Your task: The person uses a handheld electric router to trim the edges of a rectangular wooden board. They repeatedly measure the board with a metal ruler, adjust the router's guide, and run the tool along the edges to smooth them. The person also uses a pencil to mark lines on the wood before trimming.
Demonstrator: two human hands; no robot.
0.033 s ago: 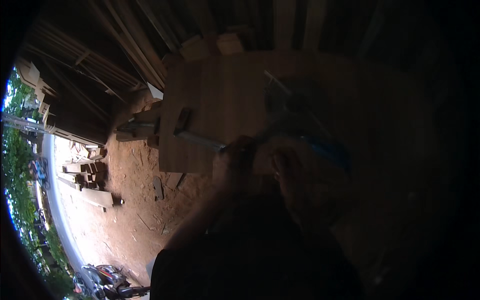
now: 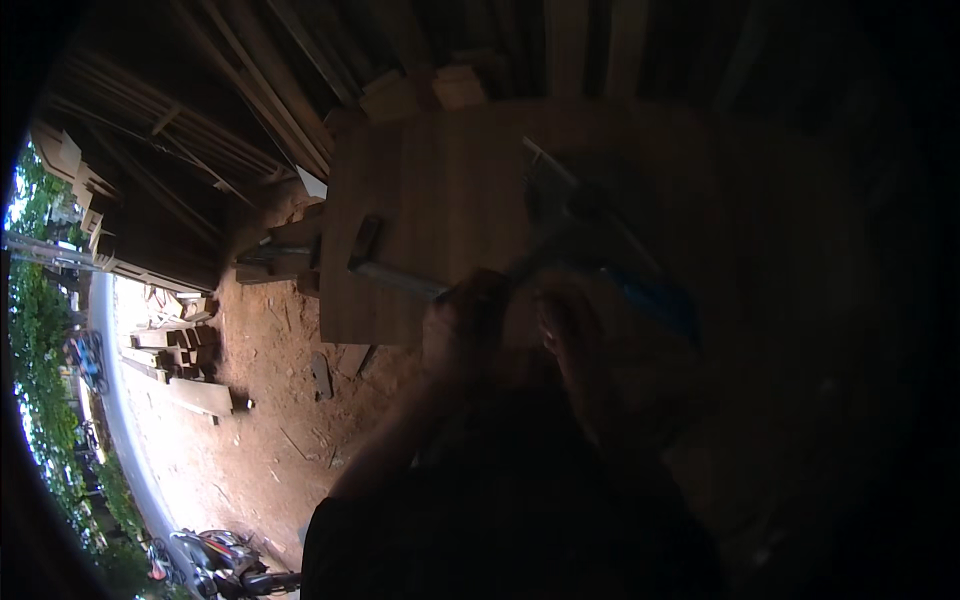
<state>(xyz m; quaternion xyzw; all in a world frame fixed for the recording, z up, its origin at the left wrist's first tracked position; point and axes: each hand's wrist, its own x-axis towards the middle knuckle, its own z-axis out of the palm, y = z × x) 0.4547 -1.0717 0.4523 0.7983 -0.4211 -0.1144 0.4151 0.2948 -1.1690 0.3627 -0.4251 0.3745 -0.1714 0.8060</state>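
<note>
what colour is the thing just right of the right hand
Blue, a bright blue object beside the right hand, clearest in the head view.

A hammer [image 2: 375,262] lies on the surface [image 2: 450,190], near its left edge, with the left hand [image 2: 462,320] at the end of its handle. The right hand [image 2: 570,335] is just right of the left one. Two small blocks [image 2: 425,92] sit at the far edge. Stacked timber [image 2: 180,350] lies on the ground [image 2: 250,440] to the left.
</note>
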